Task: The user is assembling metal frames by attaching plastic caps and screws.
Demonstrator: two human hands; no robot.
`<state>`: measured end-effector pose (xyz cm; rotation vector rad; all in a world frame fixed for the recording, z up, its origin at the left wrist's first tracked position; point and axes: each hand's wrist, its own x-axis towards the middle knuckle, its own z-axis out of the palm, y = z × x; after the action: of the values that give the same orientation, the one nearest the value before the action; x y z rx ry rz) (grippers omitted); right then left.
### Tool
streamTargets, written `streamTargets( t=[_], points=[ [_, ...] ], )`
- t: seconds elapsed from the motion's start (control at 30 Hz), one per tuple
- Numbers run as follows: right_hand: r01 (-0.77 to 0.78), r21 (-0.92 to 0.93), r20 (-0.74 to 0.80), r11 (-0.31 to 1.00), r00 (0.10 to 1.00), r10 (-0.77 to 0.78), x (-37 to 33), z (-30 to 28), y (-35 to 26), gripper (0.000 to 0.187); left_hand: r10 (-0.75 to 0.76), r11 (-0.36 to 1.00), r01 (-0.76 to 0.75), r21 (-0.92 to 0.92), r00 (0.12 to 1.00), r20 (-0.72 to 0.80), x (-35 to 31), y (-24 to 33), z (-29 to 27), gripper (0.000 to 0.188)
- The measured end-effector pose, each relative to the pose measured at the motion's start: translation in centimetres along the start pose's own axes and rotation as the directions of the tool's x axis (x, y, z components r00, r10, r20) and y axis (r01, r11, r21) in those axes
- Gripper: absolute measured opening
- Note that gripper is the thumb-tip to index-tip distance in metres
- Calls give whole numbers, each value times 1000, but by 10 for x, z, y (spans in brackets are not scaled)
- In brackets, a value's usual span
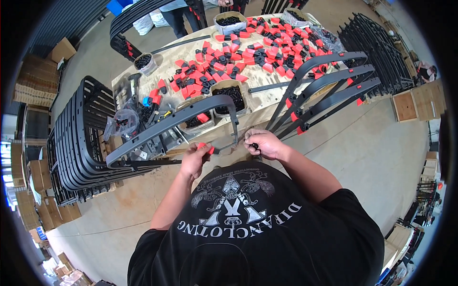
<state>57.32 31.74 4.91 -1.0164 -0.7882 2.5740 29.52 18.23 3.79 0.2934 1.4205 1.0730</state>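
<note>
My left hand point(192, 162) is closed on a red and black plastic piece point(206, 148), just in front of the table. To its right, my right hand point(268, 144) is curled around some small black parts point(255, 146), too small to name. A bent black metal frame point(176, 118) lies across the table's near edge, its curved corner close above both hands. Near that corner stand open containers of small black parts point(228, 97). Many more red and black pieces point(210, 76) lie heaped over the wooden tabletop point(167, 51).
Black frames point(71, 138) stand stacked at the left, and several with red pieces point(324, 88) lean at the table's right. A hammer point(133, 83) and a clear plastic bag point(123, 123) lie at the left edge. Another person point(181, 16) stands across the table.
</note>
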Motion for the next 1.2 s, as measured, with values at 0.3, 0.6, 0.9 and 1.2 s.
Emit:
streamTargets(
  t=[0.3, 0.6, 0.9, 1.2],
  points=[
    [-58, 29, 17, 998, 998, 58, 7, -45, -20, 17, -150, 906, 266, -328, 929, 339, 15, 19, 68, 36],
    [-71, -29, 199, 997, 977, 76, 24, -53, -37, 28, -134, 957, 206, -205, 938, 320, 22, 1, 77, 39],
    [-63, -53, 165, 997, 984, 71, 36, -57, -38, 23, -171, 973, 214, -82, 915, 365, 46, 1, 96, 42],
    [-17, -42, -134, 999, 991, 12, 48, -53, -32, 24, -175, 982, 144, 123, 939, 296, 72, 5, 93, 40]
  ],
)
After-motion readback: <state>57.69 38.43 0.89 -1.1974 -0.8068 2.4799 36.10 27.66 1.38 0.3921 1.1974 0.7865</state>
